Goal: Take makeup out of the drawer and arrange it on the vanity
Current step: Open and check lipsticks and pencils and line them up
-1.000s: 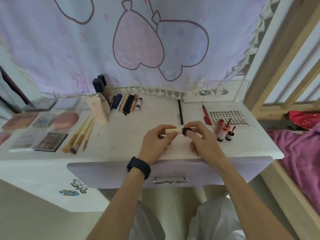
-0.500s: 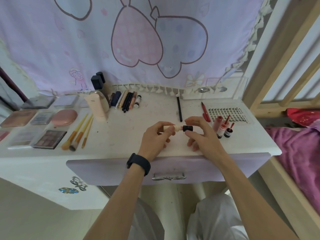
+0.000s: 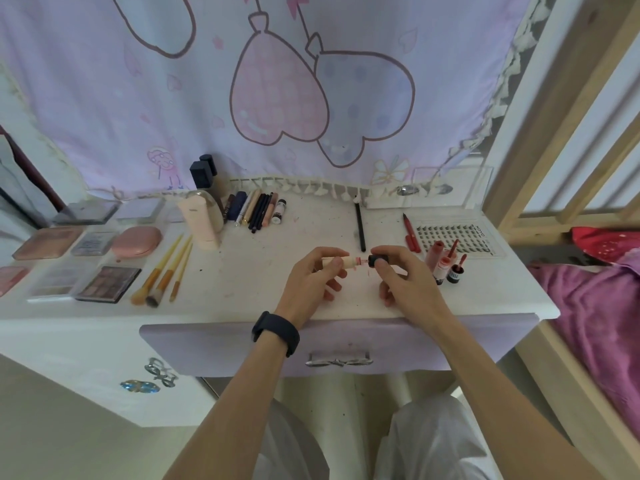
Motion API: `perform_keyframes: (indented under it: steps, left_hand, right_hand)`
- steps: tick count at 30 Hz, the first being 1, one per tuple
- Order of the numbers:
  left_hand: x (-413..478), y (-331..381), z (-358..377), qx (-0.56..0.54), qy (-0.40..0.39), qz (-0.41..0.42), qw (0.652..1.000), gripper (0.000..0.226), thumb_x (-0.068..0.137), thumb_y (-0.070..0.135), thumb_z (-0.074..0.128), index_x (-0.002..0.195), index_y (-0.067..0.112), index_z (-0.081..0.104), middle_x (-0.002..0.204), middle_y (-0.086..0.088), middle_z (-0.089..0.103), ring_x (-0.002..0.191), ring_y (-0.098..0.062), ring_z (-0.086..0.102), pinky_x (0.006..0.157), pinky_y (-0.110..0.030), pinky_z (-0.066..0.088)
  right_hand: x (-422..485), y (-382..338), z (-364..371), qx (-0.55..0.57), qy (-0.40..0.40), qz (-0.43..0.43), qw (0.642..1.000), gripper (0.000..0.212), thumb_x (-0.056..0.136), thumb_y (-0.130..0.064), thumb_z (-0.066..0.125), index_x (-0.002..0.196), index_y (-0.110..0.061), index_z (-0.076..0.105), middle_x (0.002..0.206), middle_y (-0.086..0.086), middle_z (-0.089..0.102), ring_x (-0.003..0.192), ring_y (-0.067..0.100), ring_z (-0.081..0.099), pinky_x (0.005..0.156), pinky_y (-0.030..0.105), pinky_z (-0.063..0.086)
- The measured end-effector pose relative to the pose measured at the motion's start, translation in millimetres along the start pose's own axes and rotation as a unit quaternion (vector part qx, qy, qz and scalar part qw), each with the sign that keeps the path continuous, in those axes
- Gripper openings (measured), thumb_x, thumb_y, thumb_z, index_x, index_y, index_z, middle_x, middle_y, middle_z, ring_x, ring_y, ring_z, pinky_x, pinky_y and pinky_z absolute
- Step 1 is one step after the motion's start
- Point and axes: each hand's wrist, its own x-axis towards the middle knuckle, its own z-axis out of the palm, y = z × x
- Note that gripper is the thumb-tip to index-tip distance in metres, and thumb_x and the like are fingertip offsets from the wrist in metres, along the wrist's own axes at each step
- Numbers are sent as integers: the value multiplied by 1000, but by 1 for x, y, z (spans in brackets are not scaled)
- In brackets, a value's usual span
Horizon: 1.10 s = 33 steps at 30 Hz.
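Both bare forearms reach up from the bottom edge, converging toward the middle; the left hand point(image 3: 311, 282) is knuckles-up, thumb and fingers point(image 3: 322, 252) curled round a small cream-coloured plastic tube point(image 3: 341, 263); the right hand point(image 3: 408, 285) sits just beside it, fingertips pinching a little round black cap point(image 3: 377, 260); the hands are close, not touching; lower fingers tucked under.

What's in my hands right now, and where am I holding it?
Left hand holds the cream tube by its body; right hand pinches its black cap.
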Motion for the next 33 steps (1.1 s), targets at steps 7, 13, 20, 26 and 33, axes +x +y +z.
perform_keyframes:
  steps: [7, 13, 20, 26, 33]
  left_hand:
    - [-7, 16, -11, 50, -87, -27, 995, 22, 99, 31, 58, 116, 19, 66, 95, 4, 74, 79, -11, 67, 73, -28, 53]
    - [-13, 37, -21, 224, -119, 61, 965, 24, 97, 39, 59, 116, 25, 67, 109, 11, 69, 95, -6, 62, 85, -24, 49]
    - [-20, 54, -36, 243, -139, 92, 955, 17, 99, 37, 56, 114, 34, 64, 116, 11, 64, 102, -8, 59, 78, -8, 42]
    - [-23, 56, -36, 228, -134, 92, 960, 20, 99, 37, 56, 116, 32, 64, 116, 13, 63, 99, -4, 57, 72, 1, 40]
    - [-25, 54, -35, 191, -119, 92, 970, 23, 100, 35, 56, 117, 25, 66, 107, 17, 67, 91, 1, 60, 76, -8, 44]
  right_hand:
    - [0, -33, -14, -151, -46, -63, 985, 16, 102, -23, 56, 115, -27, 63, 96, -7, 66, 63, 7, 65, 59, 22, 54]
    - [2, -67, -29, -313, -104, -129, 935, 18, 102, -29, 55, 118, -34, 63, 106, -19, 60, 76, 2, 63, 71, 17, 47]
    - [-7, -99, -45, -301, -137, -147, 932, 19, 99, -22, 62, 101, -41, 65, 89, -21, 65, 75, -4, 60, 68, 9, 43]
    - [-15, -98, -49, -333, -117, -186, 917, 19, 97, -19, 63, 105, -36, 67, 97, -21, 66, 88, 0, 58, 77, 12, 44]
    - [-28, -92, -59, -298, -55, -177, 936, 18, 97, -16, 65, 111, -27, 69, 90, -21, 63, 89, -5, 58, 74, 6, 44]
